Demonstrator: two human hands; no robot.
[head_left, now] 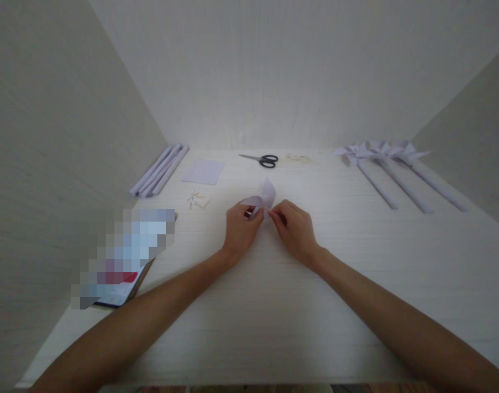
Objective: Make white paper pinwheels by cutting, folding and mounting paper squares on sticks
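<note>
Head view: left hand [240,229] & right hand [295,228] each pinch the folded paper piece [262,197] in a fingertip grip, mid tabletop [356,284]. Scissors [261,159] lie behind; paper pinwheels [380,150] far right, paper rolls [159,170] left.

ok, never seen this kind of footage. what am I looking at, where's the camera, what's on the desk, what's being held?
There is no machine here: a person works with two bare hands. The single picture comes from a camera worn on the head, looking forward and down, so both forearms enter from the bottom edge. The left hand and the right hand meet at the middle of a pale table walled on three sides, and together they pinch a small folded piece of pale paper. At the back lie black-handled scissors and a flat paper sheet. Back left are several rolled paper tubes, with small wooden-looking pegs nearer the hands. Back right lie three finished paper pinwheels on paper sticks. The blurred patch at left hides a flat object; I cannot tell what it is.
</note>
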